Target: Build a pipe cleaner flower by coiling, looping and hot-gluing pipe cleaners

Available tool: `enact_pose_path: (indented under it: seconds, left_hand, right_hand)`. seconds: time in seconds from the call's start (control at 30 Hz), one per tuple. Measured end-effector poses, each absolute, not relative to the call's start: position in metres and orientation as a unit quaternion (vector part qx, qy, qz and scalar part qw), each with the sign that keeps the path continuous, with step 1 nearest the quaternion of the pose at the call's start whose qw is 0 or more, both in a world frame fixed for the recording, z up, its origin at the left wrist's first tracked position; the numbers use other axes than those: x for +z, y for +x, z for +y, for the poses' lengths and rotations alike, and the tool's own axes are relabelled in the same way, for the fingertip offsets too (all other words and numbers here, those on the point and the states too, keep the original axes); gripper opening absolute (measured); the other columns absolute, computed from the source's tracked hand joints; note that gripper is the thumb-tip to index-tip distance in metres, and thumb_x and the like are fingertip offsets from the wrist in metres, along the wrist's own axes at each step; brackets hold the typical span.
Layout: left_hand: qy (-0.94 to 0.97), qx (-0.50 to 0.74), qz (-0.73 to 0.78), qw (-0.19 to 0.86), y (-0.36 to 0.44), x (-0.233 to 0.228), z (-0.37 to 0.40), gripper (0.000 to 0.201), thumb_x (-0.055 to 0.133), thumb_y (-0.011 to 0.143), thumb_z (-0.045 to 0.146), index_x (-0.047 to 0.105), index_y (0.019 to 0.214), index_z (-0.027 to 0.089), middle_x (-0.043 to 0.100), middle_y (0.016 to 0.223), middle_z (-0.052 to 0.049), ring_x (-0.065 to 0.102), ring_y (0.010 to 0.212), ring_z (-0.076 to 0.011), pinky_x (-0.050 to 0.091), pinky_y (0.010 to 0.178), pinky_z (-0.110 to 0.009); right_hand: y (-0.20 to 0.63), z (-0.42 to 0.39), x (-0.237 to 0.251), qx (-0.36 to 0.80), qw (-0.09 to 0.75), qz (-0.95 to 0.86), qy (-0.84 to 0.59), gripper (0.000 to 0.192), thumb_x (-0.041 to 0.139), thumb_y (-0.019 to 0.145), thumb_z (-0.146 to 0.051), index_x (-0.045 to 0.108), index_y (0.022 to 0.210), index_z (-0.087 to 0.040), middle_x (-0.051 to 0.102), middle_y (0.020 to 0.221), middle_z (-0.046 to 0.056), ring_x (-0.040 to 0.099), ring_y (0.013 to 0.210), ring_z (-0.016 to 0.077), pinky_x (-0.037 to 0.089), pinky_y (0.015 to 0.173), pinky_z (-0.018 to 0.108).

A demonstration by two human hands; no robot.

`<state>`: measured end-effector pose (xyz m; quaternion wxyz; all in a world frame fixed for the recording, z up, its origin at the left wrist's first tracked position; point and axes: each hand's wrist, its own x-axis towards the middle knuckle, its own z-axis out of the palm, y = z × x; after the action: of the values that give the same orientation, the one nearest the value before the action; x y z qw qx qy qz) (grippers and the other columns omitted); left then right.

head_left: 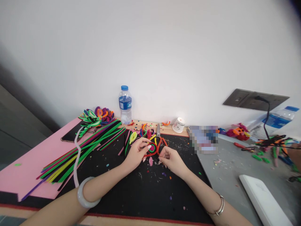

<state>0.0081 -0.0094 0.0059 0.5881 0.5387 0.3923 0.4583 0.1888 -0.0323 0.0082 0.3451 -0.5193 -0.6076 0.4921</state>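
Observation:
Over the black mat (pixel 138 194), my left hand (pixel 138 152) pinches a looped red pipe cleaner (pixel 157 150) between thumb and fingers. My right hand (pixel 172 160) is closed at the loop's right side, its fingertips pressed together on the red pipe cleaner; the exact grip is partly hidden. A small green and pink coil (pixel 152 148) shows inside the loop, and I cannot tell whether it is attached. Just below lies a pink coiled piece (pixel 150 161). Scissors (pixel 158 130) and a yellow coiled piece (pixel 133 137) lie beyond my hands.
Long pipe cleaners (pixel 82 153) lie over a pink sheet (pixel 30 163) and phone (pixel 70 133) at left, near finished coils (pixel 90 121). A water bottle (pixel 125 106) and paper cup (pixel 178 125) stand by the wall. A white power bank (pixel 263 201) lies right; another person's hand (pixel 296 153) shows.

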Motion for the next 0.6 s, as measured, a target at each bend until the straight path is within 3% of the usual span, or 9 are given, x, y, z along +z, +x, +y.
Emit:
enact_pose_path:
  seconds: [0.17,0.37,0.6]
  left_hand:
    - [0.537,0.457,0.395,0.589,0.0088,0.0076,-0.0098,0.021,0.058,0.079,0.033,0.048,0.09,0.017,0.059,0.067,0.003,0.037,0.032,-0.0009,0.028,0.031,-0.013]
    - [0.554,0.45,0.393,0.58,0.0079,0.0068,-0.0104,0.02,0.057,0.079,0.033,0.05,0.09,0.018,0.061,0.071,0.002,0.039,0.032,-0.0012,0.029,0.031,-0.014]
    - [0.615,0.417,0.38,0.55,0.0068,0.0036,-0.0139,0.018,0.055,0.081,0.031,0.053,0.093,0.017,0.062,0.076,-0.001,0.042,0.034,-0.0022,0.031,0.031,-0.014]
  right_hand:
    - [0.1892,-0.0316,0.0075,0.481,0.364,-0.626,-0.495,0.014,0.053,0.071,-0.011,0.047,0.081,-0.019,0.054,0.056,-0.007,0.046,0.045,0.0068,0.037,0.045,0.017]
    - [0.1909,-0.0346,0.0082,0.466,0.38,-0.63,-0.492,0.017,0.055,0.077,-0.02,0.045,0.091,-0.02,0.045,0.051,-0.01,0.043,0.042,0.0071,0.034,0.043,0.018]
    - [0.1904,-0.038,0.0092,0.413,0.388,-0.674,-0.475,0.037,0.063,0.072,-0.021,0.043,0.103,-0.022,0.051,0.072,-0.005,0.043,0.051,0.0071,0.036,0.048,0.019]
